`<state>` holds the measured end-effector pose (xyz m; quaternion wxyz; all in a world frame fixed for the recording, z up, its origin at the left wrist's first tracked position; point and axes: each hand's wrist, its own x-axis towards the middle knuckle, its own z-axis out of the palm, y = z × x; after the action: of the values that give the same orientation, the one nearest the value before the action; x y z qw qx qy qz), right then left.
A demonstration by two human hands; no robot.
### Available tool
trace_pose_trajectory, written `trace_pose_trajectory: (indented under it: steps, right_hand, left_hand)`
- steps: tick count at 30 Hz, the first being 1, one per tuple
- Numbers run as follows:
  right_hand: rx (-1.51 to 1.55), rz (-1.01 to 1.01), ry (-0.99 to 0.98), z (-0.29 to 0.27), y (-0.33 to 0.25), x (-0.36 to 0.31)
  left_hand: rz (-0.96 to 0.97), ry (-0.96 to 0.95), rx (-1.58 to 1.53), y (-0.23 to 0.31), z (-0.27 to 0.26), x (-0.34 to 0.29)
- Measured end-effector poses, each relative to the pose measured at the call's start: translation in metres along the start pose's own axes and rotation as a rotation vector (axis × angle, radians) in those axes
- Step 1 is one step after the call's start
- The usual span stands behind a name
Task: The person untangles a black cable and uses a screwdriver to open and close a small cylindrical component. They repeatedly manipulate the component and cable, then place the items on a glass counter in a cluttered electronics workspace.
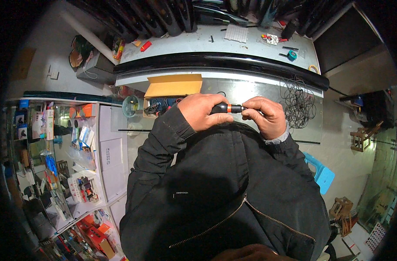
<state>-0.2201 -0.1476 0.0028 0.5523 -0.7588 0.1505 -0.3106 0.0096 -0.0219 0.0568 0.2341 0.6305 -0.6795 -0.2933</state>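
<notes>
Above the glass counter, close to my chest, I hold a black cylindrical hand tool (235,108) level; an orange ring runs round it. My left hand (198,112) is wrapped round its thicker body, which the palm partly hides. At the other end, the fingertips of my right hand (267,115) pinch the narrow black tip. Whether a small bit sits in that pinch is too small to tell. Just beyond my left hand lies an open yellow cardboard box (174,85) with dark cables (154,108) inside.
A long black roll (216,61) spans the counter's far side. To the right lies a tangle of thin black wire (298,103). A clear tub (131,106) stands left of the box. Stocked shelves (98,174) flank my left; a blue plastic stool (319,173) is at my right.
</notes>
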Motion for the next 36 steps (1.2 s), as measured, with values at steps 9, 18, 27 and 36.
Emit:
trace_pose_trajectory:
  steps: [9,18,27,36]
  right_hand:
    - [-0.177,-0.113,0.011,0.0007,-0.0005,0.0029]
    - [-0.023,-0.012,0.002,0.0009,0.0010,0.0000]
    - [-0.154,-0.104,0.018,0.0005,0.0017,0.0008]
    - [-0.196,-0.146,0.032,0.0006,0.0005,0.0002]
  left_hand:
    - [-0.005,0.004,0.007,-0.0013,0.0008,-0.0020]
    - [-0.002,0.006,-0.018,-0.0021,0.0016,-0.0016]
    - [0.009,0.015,-0.009,-0.0007,0.0017,-0.0020]
    - [0.004,0.012,0.014,-0.0013,0.0032,-0.0017]
